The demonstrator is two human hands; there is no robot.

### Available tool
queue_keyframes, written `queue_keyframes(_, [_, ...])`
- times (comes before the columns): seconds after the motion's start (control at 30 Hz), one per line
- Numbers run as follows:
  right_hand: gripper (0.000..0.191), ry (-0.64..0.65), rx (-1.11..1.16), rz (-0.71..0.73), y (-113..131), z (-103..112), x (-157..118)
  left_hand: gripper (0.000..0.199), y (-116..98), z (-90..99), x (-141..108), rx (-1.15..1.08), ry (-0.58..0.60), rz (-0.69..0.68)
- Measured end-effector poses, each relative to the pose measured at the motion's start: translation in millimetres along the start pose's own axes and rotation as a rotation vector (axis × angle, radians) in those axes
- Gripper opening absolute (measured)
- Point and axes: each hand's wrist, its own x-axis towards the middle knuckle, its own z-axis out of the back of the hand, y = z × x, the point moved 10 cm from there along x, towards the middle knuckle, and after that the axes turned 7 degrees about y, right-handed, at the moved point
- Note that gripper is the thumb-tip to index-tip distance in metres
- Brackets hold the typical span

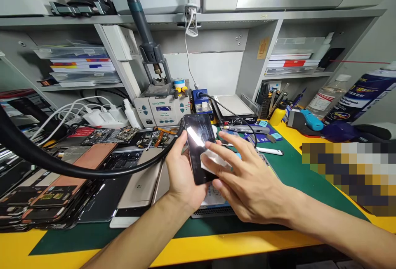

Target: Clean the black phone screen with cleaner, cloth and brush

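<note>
A black smartphone (195, 149) lies screen up in my left hand (182, 178), tilted, with the thumb along its left edge and the palm beneath it. Bright glare shows on the upper part of its glass. My right hand (256, 186) presses a small white wipe (217, 158) on the lower right of the screen, under its fingertips. Those fingers are bent over the wipe and hide part of it. Below the hands, a light perforated tray (213, 212) shows in part on the green mat (297, 203).
Stacked phone parts (62, 194) and a gold phone back cover (139, 182) lie at left. A thick black hose (123, 174) loops in front of them. Behind stands a soldering station (168, 110). A white pen-like tool (270, 151) and a spray can (359, 91) are at right.
</note>
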Motion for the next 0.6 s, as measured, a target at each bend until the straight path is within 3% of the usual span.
queue_keyframes(0.13, [0.036, 0.048, 0.025, 0.095, 12, -5, -2, 0.050, 7, 3.1, 1, -0.006, 0.010, 0.091])
queue_keyframes(0.33, [0.042, 0.039, -0.040, -0.036, -6, -3, 3, 0.047, 4, -7.5, 4, -0.032, 0.122, 0.079])
queue_keyframes(0.5, [0.044, 0.129, 0.028, 0.053, 7, -9, 5, 0.049, 8, -5.6, 3, -0.020, 0.125, 0.147])
queue_keyframes(0.6, [0.045, 0.131, -0.020, 0.010, 0, -10, 14, 0.045, 6, -8.0, 4, -0.021, 0.159, 0.134])
